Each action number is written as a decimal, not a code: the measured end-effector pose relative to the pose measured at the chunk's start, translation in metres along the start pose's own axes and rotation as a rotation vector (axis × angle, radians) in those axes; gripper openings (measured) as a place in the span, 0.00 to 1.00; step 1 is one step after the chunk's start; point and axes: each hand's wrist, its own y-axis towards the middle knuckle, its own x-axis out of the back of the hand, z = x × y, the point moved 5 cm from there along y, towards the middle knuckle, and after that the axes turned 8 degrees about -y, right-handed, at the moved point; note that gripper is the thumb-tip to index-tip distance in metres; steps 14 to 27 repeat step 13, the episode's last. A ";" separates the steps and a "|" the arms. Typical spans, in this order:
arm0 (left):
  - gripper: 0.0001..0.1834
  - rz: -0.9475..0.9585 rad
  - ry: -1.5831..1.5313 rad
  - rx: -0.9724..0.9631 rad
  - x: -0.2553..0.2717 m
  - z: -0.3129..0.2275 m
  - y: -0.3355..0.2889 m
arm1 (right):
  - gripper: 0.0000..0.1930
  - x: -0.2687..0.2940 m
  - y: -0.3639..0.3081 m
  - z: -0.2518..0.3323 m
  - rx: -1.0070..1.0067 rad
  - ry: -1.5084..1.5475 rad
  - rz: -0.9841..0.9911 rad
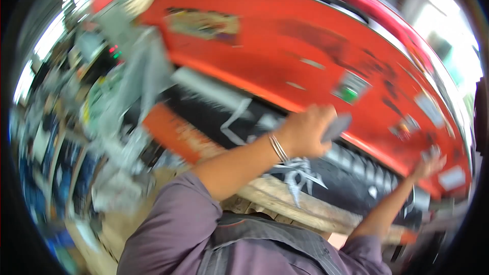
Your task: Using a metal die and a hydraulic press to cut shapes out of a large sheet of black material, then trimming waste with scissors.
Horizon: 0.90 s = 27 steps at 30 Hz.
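Observation:
My left hand point(305, 131), with bangles at its wrist, is closed around a dark grey, flat, rounded object point(337, 127). Its kind is not clear. The hand is over a long black bed point(326, 169), in front of a big red machine panel point(265, 46). Farther right, my right hand point(428, 167) reaches up beside the panel's right end. Motion smears its fingers, and something small and greyish shows by them. Thin whitish strips point(298, 177) hang over the bed's near edge below my left wrist. White pieces point(356, 165) lie along the bed.
A green button point(349, 94) sits on the red panel. Clear plastic bags point(145, 66) are heaped at the left, by an orange panel point(178, 132). A wooden beam point(285, 201) runs along the near side. Shelves of folded dark-blue items point(63, 168) stand at far left.

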 end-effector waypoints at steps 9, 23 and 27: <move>0.16 0.047 0.152 0.400 0.064 -0.047 -0.284 | 0.24 0.241 0.069 0.223 -0.503 1.291 0.547; 0.17 -0.098 0.436 0.329 0.046 -0.024 -0.293 | 0.27 0.342 0.159 0.357 -0.049 1.351 0.887; 0.17 -0.098 0.436 0.329 0.046 -0.024 -0.293 | 0.27 0.342 0.159 0.357 -0.049 1.351 0.887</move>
